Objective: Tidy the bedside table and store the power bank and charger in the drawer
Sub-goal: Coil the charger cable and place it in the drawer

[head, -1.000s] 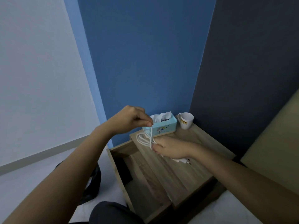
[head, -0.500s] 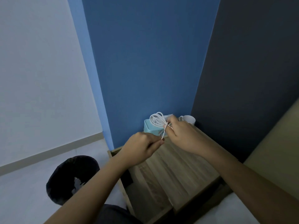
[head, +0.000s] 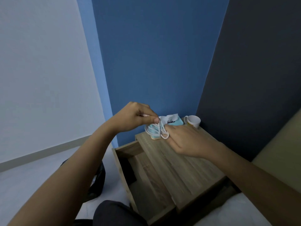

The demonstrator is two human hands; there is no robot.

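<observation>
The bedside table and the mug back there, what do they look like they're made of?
Bedside table: wood or, more likely, a wood-look laminate board, matte; pale grain streaks run along the top and the open drawer matches. Mug: probably glazed ceramic, smooth white with a thick rim, a loop handle and a small yellow print. The look alone cannot rule out plastic.

The white mug (head: 193,121) bears a yellow label, its lettering too small to read.

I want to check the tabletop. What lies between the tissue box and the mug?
Nothing: in the head view, only bare tabletop separates the tissue box and mug.
</observation>
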